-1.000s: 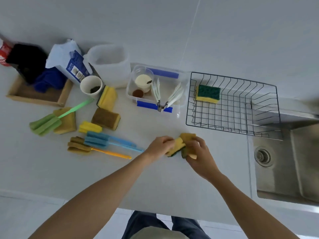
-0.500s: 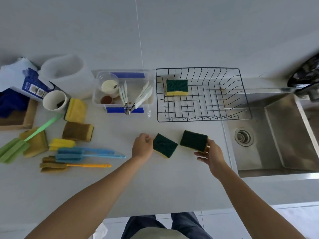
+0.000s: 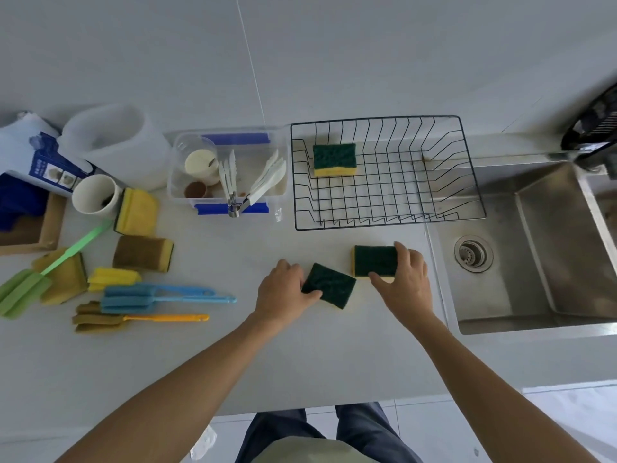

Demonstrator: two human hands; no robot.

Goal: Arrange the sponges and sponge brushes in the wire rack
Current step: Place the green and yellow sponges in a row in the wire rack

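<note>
The black wire rack (image 3: 467,182) stands at the back of the counter and holds one green-and-yellow sponge (image 3: 334,159) in its far left corner. In front of it, my left hand (image 3: 283,292) grips a green-topped sponge (image 3: 330,285) lying on the counter. My right hand (image 3: 405,279) grips a second green-topped sponge (image 3: 375,260) beside it, green side up. At the left lie more sponges (image 3: 137,211) (image 3: 143,252) and sponge brushes: green (image 3: 50,265), blue (image 3: 160,295) and orange-handled (image 3: 133,318).
A clear plastic box (image 3: 230,168) with tongs and small cups stands left of the rack. A white cup (image 3: 95,198), a white jug (image 3: 117,142) and a wooden tray (image 3: 26,225) are at the far left. A steel sink (image 3: 534,255) lies to the right.
The two sponges, held together a second ago, are now apart and flat on the counter, one under each hand. The view has shifted right toward the sink.
</note>
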